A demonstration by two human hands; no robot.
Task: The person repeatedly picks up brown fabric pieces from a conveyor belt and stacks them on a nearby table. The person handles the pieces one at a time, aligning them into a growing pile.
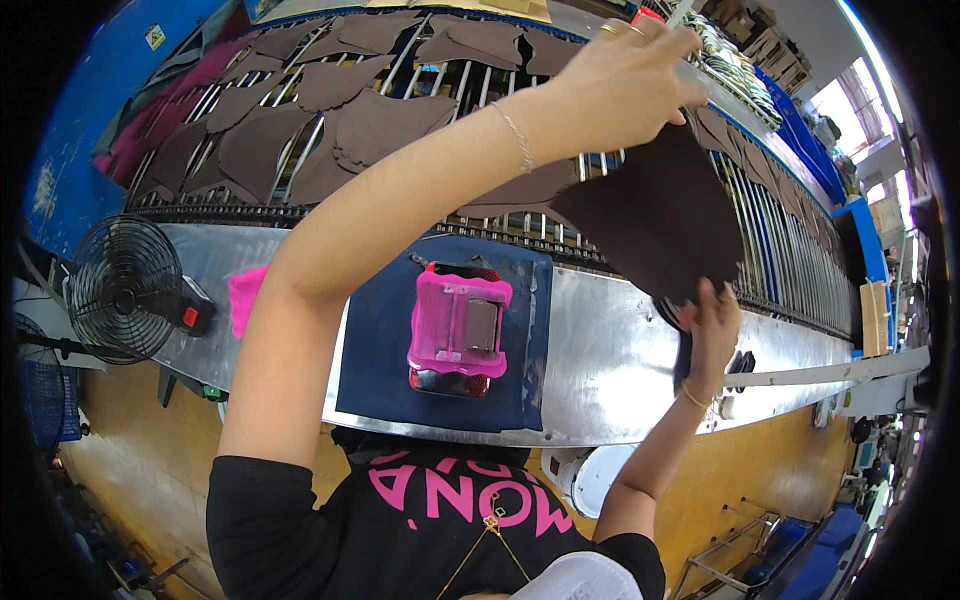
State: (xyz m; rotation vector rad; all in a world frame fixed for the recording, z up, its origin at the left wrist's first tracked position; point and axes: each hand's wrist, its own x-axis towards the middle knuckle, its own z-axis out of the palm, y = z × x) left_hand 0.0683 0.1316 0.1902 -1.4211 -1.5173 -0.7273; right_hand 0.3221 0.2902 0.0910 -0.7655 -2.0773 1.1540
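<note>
A dark brown flat cut piece (655,215) with scalloped edges hangs between my two hands, held off the conveyor's near side. My left hand (630,85), reaching across to the far right, pinches its upper end; the fingertips are partly hidden behind the hand. My right hand (710,325) grips the lower edge, thumb and fingers closed on it. Similar brown pieces (265,150) lie spread over the metal rods of the conveyor (475,80). Some of them overlap in small stacks.
On the metal table (600,340) a pink plastic basket (440,325) stands on a dark blue cloth (375,375). A black fan (125,290) is at the left, beside a pink piece (245,298). A white bar (830,370) juts in at the right.
</note>
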